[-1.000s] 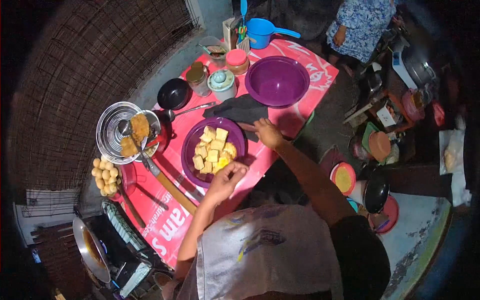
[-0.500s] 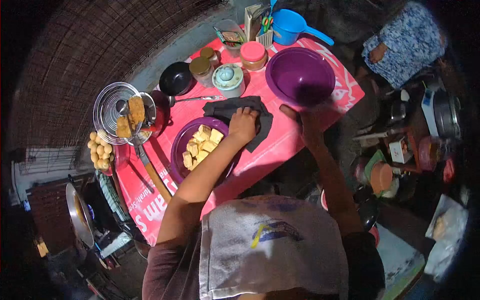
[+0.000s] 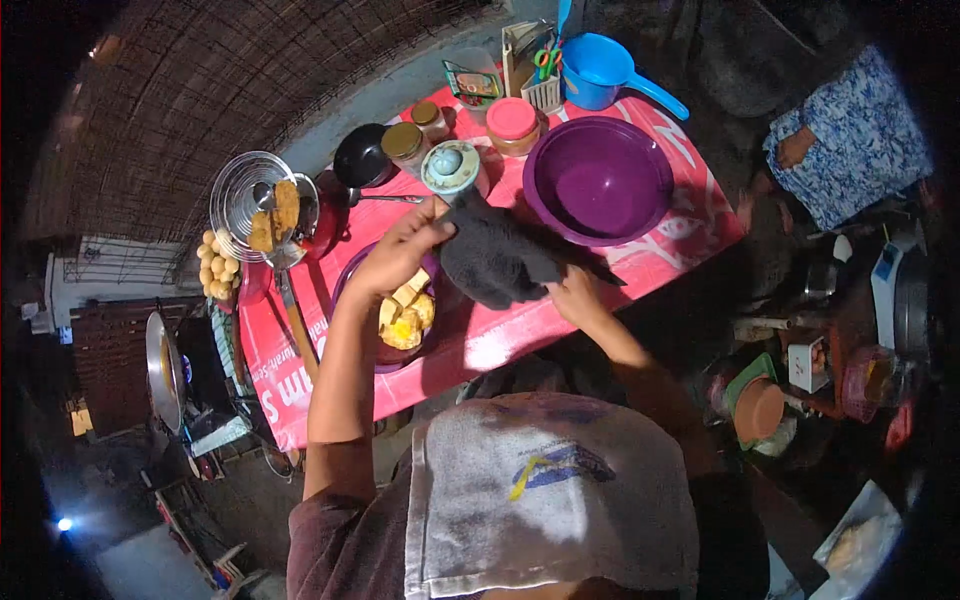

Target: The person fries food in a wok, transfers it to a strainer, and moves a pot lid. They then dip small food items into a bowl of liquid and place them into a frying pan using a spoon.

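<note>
Nearest the camera lies a pale grey towel (image 3: 550, 500) with a printed logo, draped over the person's shoulder. Above it the right hand (image 3: 578, 296) and left hand (image 3: 400, 250) both have their grip closed on a dark, soft, nubbly cloth (image 3: 500, 262), which is lifted off the bench and bunched between them; the left pinches its upper corner, the right grips its lower edge.

Under the left arm sits a shallow purple plate (image 3: 352, 290) with yellow, cube-cut fried pieces (image 3: 408, 315) heaped in it. The bench (image 3: 640, 270) wears a glossy pink plastic sheet with white lettering. Further along stands one deep, smooth purple bowl (image 3: 600, 180), round and bare inside. Beside the cloth's top is a pale blue lidded pot (image 3: 450, 165) with a knob. Behind it are three jars: two with gold lids (image 3: 403, 140) and one with a pink lid (image 3: 512, 118). A small black bowl (image 3: 360, 155) and a metal spoon (image 3: 385, 198) lie to the left, then a round wire rack (image 3: 245, 195) holding two browned pieces. Pale round balls (image 3: 218, 268) are heaped at the bench edge. At the back stands a blue plastic scoop (image 3: 600, 68).

A woven bamboo wall (image 3: 230, 80) closes the dim room. Another person in a blue patterned garment (image 3: 860, 130) stands at far right.
</note>
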Demonstrator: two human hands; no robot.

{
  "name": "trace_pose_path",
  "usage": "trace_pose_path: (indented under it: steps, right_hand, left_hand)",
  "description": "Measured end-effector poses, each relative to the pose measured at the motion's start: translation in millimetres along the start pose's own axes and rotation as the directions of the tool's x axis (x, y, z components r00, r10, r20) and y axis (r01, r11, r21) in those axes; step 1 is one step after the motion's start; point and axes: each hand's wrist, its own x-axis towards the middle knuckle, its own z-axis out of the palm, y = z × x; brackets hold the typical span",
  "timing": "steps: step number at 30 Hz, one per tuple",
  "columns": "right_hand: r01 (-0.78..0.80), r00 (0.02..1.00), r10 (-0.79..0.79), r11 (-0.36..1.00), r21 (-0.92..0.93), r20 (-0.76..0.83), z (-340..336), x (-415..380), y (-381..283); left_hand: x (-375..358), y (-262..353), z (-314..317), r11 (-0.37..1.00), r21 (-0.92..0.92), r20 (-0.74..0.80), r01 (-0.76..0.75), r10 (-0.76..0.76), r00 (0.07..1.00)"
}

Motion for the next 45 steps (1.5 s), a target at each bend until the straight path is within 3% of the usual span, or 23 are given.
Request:
trace_pose_path:
  steps: [1,2,3,4,5,10,12,14,16,18,20,22,23,27,29,30,32,33,35,37,39,44,45]
  right_hand:
    - [-0.292,0.933,0.153,0.851,0.436,0.326,-27,-7,-26]
    - [-0.283,0.936,0.147,0.853,0.439,0.319,-27,-8,-30]
    - [-0.318,0.923,-0.076,0.400,0.860,0.377,-26,-11,-33]
    - [-0.351,0.913,-0.293,-0.213,0.912,0.283,-27,-12,-36]
    - [-0.277,0.945,-0.277,-0.408,0.870,0.172,-44,-18,-61]
    - [0.020,0.995,-0.095,-0.117,0.993,-0.031,-79,-35,-76]
    - [0.280,0.946,-0.179,0.041,0.959,-0.269,-107,-61,-94]
    - [0.239,0.969,-0.113,0.228,0.944,-0.218,-133,-85,-102]
    - [0.154,0.962,0.106,0.543,0.825,-0.250,-162,-115,-126]
    - [0.252,0.897,0.163,0.577,0.777,-0.411,-170,-131,-117]
    - [0.343,0.796,0.208,0.620,0.706,-0.569,-186,-149,-98]
    - [0.400,0.889,0.131,0.248,0.882,-0.440,-206,-177,-45]
    - [0.048,0.879,0.122,0.940,0.339,-0.462,-190,-190,41]
    - [-0.124,0.860,0.393,0.779,0.614,-0.325,-204,-236,8]
    - [-0.161,0.587,0.545,0.803,0.574,-0.598,-204,-246,54]
    - [-0.158,0.562,0.563,0.792,0.590,-0.605,-213,-255,69]
    - [0.221,0.483,0.575,0.649,0.728,-0.660,-233,-281,86]
    - [0.215,0.447,0.605,0.642,0.736,-0.659,-247,-300,95]
    - [-0.220,0.660,0.425,0.898,0.382,-0.620,-275,-337,113]
    - [-0.333,0.634,0.452,0.892,0.305,-0.628,-276,-347,141]
    - [-0.445,0.607,0.475,0.867,0.223,-0.636,-270,-353,170]
    - [-0.611,0.627,0.607,0.772,0.175,-0.488,-272,-357,226]
    - [-0.616,0.611,0.616,0.765,0.189,-0.498,-278,-361,231]
  left_hand:
    - [-2,-3,-5,0.982,-0.187,0.061,-0.026,0.038,0.997]
    - [-7,1,0,0.983,-0.180,0.062,-0.033,0.045,0.997]
    - [-14,4,10,0.941,-0.332,0.043,-0.065,0.084,0.996]
    - [-20,7,18,0.874,-0.476,0.024,-0.095,0.120,0.992]
    - [-21,2,21,0.884,-0.460,0.046,-0.088,0.122,0.991]
    - [-22,-22,44,0.818,-0.572,0.251,-0.055,0.238,0.938]
    - [-24,-2,74,0.270,-0.951,0.200,0.152,0.160,0.967]
    - [-10,-23,84,0.324,-0.905,0.301,0.276,0.026,0.953]
    - [-1,-35,103,0.221,-0.701,0.712,0.678,0.162,0.683]
    - [6,-21,112,0.360,-0.610,0.787,0.706,0.174,0.592]
    - [21,-12,125,0.925,-0.330,0.724,0.186,0.122,0.679]
    - [29,16,153,0.829,-0.468,0.741,0.305,0.180,0.647]
    - [29,35,169,0.799,-0.506,0.674,0.326,0.129,0.728]
    - [64,50,232,0.782,-0.474,0.655,0.405,0.006,0.755]
    - [77,47,273,0.775,-0.451,0.660,0.442,-0.043,0.750]
    - [86,48,296,0.784,-0.424,0.681,0.452,-0.053,0.731]
    - [100,45,343,0.901,-0.313,0.732,0.302,0.026,0.681]
    - [111,43,363,0.943,-0.198,0.699,0.269,-0.057,0.713]
    - [115,58,412,0.972,-0.202,0.743,0.117,0.074,0.666]
    - [126,57,446,0.995,-0.097,0.729,-0.027,0.090,0.678]
    - [138,41,477,0.891,0.119,0.727,-0.438,0.223,0.650]
    - [151,50,534,0.938,0.263,0.806,-0.226,-0.085,0.586]
    - [161,50,541,0.899,0.307,0.886,-0.312,-0.150,0.439]
